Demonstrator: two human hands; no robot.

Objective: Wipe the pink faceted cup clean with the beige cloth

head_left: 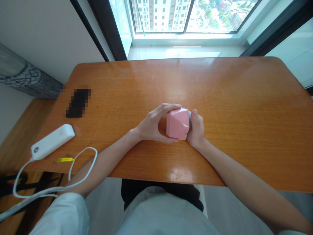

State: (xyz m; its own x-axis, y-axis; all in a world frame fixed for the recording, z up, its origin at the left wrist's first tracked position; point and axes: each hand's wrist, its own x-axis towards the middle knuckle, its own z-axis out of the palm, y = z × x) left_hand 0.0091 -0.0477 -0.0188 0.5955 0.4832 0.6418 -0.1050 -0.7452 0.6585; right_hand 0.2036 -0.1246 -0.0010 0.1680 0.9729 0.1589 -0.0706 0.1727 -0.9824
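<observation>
A pink block with angled facets point(178, 124) is between my two hands, above the middle of the wooden table near its front edge. My left hand point(158, 122) curves round it from the left, fingers along its far side and thumb along its near side. On the right of the block, my right hand point(197, 129) is closed with the thumb upward. A narrow grey piece point(190, 119) shows between that hand and the block; most of it is hidden by the fingers. A small dark slit marks the block's lower right corner.
On the wooden table point(244, 124), a white power strip point(52, 142) lies at the left. Its white cable point(91, 166) loops over my left forearm, with a yellow tag point(65, 160) on it. Behind the strip is a dark pixelated patch point(78, 102). A window point(186, 32) is beyond the far edge.
</observation>
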